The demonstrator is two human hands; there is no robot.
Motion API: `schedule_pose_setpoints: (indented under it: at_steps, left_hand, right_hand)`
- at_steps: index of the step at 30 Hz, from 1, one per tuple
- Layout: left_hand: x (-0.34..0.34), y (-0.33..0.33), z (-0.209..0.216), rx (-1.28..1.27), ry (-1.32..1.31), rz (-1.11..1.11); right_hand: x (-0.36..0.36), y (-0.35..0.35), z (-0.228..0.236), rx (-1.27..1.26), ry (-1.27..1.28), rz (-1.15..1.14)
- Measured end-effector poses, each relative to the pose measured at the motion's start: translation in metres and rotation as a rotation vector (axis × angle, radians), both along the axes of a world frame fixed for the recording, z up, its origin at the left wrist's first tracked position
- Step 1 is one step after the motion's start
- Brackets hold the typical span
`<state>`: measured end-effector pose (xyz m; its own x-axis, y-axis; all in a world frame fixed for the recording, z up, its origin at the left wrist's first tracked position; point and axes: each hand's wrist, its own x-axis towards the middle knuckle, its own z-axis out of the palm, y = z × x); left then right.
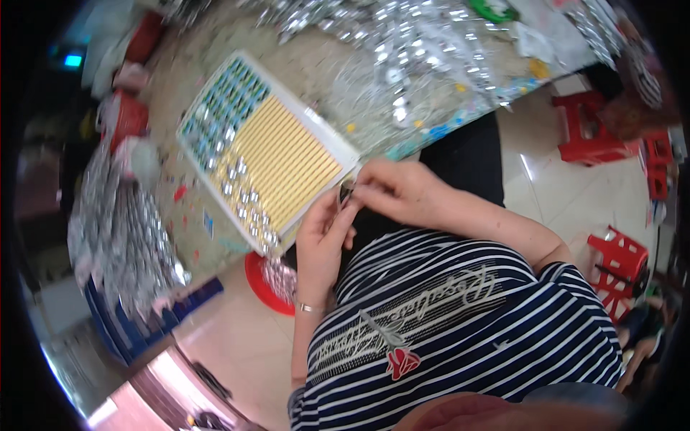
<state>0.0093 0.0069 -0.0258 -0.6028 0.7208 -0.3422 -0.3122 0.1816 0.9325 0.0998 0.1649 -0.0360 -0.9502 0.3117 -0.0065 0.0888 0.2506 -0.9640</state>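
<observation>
Over my lap, by the near corner of the tray, my left hand [320, 228] and my right hand [397, 188] meet with fingertips pinched together. Between them is a small dark, shiny piece [346, 191]; its kind is too small to make out, and the fingers partly cover it. Just beyond lies a white-edged tray [343, 152] with a yellow ridged, slotted insert [289, 156]. Rows of small blue-green pieces [228, 92] fill its far left part. A strip of shiny silver pieces [237, 176] runs along its left side and hangs over the near edge.
Long silver strips [399, 65] are heaped across the far side of the table [316, 65]. More silver strips [126, 223] drape off the left edge above a blue crate [129, 334]. A red basin [255, 281] stands below the table. Red stools [578, 129] and another person [640, 345] are at the right.
</observation>
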Motion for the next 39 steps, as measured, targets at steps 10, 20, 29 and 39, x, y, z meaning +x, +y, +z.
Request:
schedule_pose_setpoints:
  at_steps: [10, 20, 29, 39]
  left_hand:
    - [0.015, 0.009, -0.004, -0.031, 0.089, -0.077]
    - [0.014, -0.005, -0.01, -0.068, 0.144, -0.204]
    - [0.023, 0.004, 0.001, -0.091, 0.093, -0.214]
    - [0.015, -0.012, 0.01, 0.025, 0.257, -0.143]
  right_hand:
    - [0.013, 0.007, -0.018, -0.264, -0.037, 0.088]
    - [0.0, -0.004, -0.056, -0.633, -0.034, 0.086]
    - [0.025, 0.008, -0.031, -0.885, -0.125, 0.091]
    - [0.017, 0.003, 0.013, -0.753, -0.133, 0.088]
